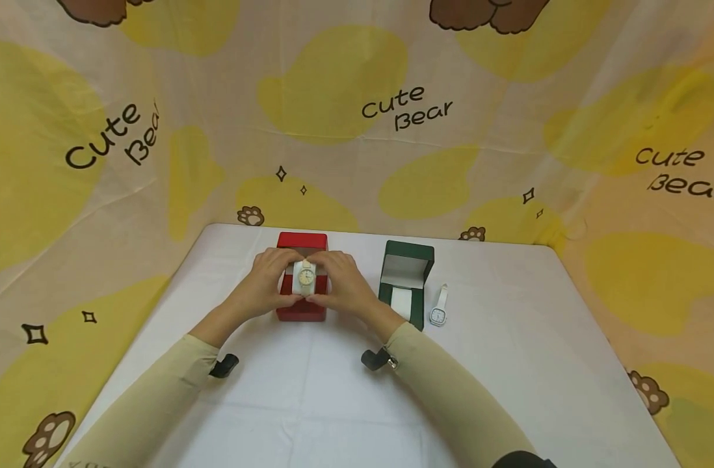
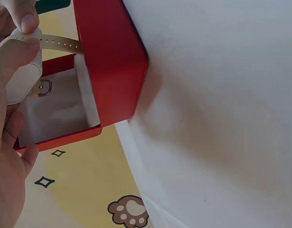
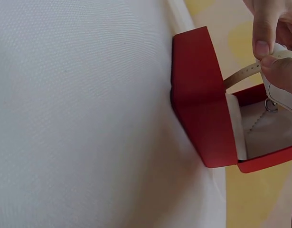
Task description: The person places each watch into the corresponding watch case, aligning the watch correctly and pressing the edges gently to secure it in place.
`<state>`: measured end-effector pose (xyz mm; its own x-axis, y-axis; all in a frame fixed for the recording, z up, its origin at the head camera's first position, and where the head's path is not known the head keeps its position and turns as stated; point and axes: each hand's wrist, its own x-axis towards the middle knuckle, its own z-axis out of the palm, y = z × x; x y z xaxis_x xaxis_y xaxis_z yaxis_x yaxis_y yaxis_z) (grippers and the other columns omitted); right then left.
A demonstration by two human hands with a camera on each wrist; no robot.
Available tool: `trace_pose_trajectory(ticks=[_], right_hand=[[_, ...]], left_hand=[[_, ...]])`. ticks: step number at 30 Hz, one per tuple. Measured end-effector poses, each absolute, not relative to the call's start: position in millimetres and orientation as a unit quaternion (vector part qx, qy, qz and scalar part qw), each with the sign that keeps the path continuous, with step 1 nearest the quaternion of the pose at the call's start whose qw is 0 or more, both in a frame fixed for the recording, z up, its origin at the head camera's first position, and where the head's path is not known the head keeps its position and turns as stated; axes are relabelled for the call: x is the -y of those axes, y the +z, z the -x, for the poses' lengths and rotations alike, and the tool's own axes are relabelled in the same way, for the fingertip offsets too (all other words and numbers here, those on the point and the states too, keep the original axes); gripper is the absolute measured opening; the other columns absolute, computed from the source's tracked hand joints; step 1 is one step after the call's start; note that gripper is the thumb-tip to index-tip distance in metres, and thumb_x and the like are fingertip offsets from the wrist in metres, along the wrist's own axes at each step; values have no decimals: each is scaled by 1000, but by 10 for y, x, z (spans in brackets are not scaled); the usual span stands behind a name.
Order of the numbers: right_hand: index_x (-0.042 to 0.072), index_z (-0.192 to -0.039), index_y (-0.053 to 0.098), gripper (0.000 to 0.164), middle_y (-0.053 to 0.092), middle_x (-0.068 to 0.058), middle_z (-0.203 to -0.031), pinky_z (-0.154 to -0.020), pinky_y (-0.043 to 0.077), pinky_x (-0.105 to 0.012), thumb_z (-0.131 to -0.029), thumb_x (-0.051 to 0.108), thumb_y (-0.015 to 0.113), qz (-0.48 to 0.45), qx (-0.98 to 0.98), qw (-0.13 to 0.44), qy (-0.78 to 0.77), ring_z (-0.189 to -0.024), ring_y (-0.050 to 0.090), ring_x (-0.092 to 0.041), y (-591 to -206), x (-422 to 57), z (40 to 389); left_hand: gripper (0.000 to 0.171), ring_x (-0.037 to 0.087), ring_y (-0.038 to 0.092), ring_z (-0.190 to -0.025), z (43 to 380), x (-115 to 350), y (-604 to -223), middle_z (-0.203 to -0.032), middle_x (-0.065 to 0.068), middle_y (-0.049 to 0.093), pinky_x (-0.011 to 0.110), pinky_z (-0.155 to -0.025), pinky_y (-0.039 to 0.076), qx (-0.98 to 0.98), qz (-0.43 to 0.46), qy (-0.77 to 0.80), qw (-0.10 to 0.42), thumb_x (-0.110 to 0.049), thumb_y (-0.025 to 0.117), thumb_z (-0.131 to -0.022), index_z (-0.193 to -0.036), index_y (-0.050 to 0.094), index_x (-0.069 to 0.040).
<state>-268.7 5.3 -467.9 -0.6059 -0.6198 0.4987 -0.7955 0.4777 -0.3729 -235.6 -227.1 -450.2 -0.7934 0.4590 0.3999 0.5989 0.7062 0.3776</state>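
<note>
Over an open red watch box (image 1: 301, 313), both hands hold a white cushion (image 2: 22, 83) with a wristwatch (image 1: 306, 277) on it. The watch has a pale round face and a beige strap (image 2: 62, 43) with punched holes. Its loose end and the metal buckle (image 3: 270, 105) hang apart below the cushion in the wrist views. My left hand (image 1: 262, 286) grips the cushion from the left, its thumb on the strap. From the right, my right hand (image 1: 348, 286) pinches the strap against the cushion with thumb and fingers. The box lid stands raised behind.
To the right stands an open green watch box (image 1: 411, 252) with a white cushion (image 1: 400, 302) inside. Beside it lies a white-strapped watch (image 1: 439, 315) with a squarish case. A white cloth covers the table (image 1: 509, 377), and a printed curtain (image 1: 333, 84) hangs around its back and sides.
</note>
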Motion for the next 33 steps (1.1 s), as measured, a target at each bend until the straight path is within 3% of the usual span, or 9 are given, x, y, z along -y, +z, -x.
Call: trace_pose_trajectory(ticks=[13,33], right_hand=[[12,-140,55,77,61,1,-135,-110,38,-39,-78,43,89,-406,861,121,281,-128,52,-16,-4772,16,2683],[19,-139,56,74,61,8,-132,-110,39,-35,-79,50,86,-383,880,73,270,-123,52,-10,-4889,55,2636]], left_hand=[[77,28,45,-123,2353,2310,-4570,-132,9,58,54,-110,29,926,271,-240,110,-20,95,-70,-133,53,-9],[74,27,47,-123,2356,2364,-4747,-130,9,60,51,-107,30,929,271,-235,87,-24,95,-70,-131,55,-10]])
